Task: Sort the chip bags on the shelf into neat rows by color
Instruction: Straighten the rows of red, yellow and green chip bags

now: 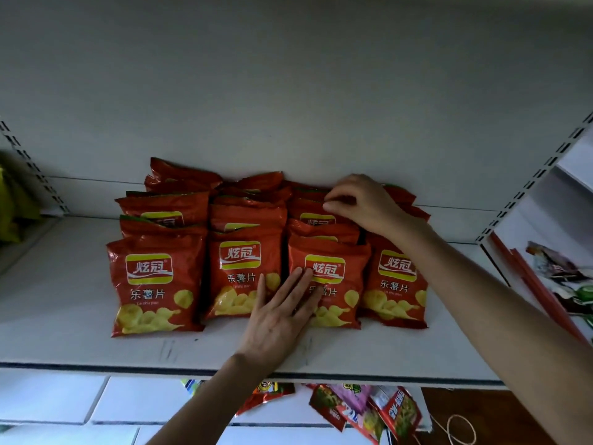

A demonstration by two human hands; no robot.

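Chip bags [266,252], all red, stand in four front-to-back rows in the middle of the shelf [64,316], so from where I sit the red sort looks close to finished. Nearest me, below the shelf's front edge, loose packets [369,409] of mixed colours lie in a heap; I cannot tell whether they belong to this job. Next, my left hand [279,322] lies flat with its grip apart, straight fingers pressing the front bag [340,252] of the third row. Further in, my right hand [362,203] has its grip clamped by the fingertips on the top edge of a rear bag [316,216] in that same row, near the back wall. I judge that what remains is squaring this row and evening the fronts, since the leftmost front bag sits further forward than the others. Far left, yellow-green bags [12,203] sit on the neighbouring shelf, well apart from the reds
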